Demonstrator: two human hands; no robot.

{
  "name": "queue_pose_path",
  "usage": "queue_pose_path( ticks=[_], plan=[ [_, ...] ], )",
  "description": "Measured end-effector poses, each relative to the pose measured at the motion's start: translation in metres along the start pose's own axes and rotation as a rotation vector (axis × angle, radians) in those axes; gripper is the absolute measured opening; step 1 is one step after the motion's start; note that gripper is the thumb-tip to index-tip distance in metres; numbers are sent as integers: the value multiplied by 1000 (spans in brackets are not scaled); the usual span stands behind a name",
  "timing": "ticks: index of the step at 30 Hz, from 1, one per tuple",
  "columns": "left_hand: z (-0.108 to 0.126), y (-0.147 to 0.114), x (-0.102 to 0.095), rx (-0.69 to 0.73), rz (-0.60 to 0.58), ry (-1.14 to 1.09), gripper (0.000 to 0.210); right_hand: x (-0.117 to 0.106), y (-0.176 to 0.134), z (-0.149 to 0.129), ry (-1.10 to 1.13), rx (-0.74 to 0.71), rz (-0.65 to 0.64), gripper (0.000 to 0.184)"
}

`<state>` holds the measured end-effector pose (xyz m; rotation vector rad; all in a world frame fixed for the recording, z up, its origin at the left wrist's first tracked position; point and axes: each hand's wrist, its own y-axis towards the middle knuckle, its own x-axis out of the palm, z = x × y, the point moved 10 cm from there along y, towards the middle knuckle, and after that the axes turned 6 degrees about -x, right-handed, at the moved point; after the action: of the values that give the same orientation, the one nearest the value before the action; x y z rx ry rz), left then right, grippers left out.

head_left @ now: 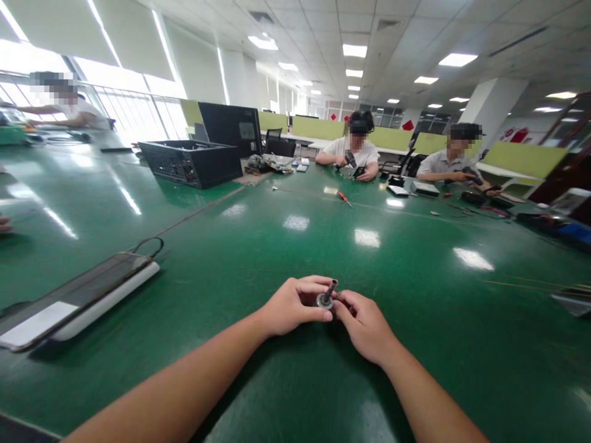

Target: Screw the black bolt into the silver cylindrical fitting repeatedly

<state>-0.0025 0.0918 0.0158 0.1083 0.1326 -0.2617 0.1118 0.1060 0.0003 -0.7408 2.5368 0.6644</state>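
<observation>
Green table (258,246), a black computer case (187,165) at its far left; left hand (290,307) curled, thumb and fingers around a metal part (325,301), stem upward, between both hands; right hand (367,326) bent, fingertips beside it, grip I cannot tell

Metal part (324,301), lower centre: underside hidden, probably by the left hand (293,307). Flat device (87,298) cut by left edge; another person's hand (4,225) above it cut too. Person (85,113), upper left, blurred. Pale bit (434,213), right, too small to tell.
</observation>
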Motion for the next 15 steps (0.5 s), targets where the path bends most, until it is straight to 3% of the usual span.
queue_pose_path(
  ticks=[3,6,10,13,15],
  plan=[
    [8,-8,-20,-63,148,67,35,-3,-1,5,23,52,36,32],
    [18,-37,-52,-162,300,242,37,-3,-1,8,53,75,52,34],
    [28,-113,-116,-312,555,640,45,0,-1,9,64,80,44,36],
    [21,-178,-162,-433,734,745,52,4,-1,9,61,80,28,36],
    [18,-210,-182,-465,817,790,50,5,-2,7,66,70,22,36]
  ],
)
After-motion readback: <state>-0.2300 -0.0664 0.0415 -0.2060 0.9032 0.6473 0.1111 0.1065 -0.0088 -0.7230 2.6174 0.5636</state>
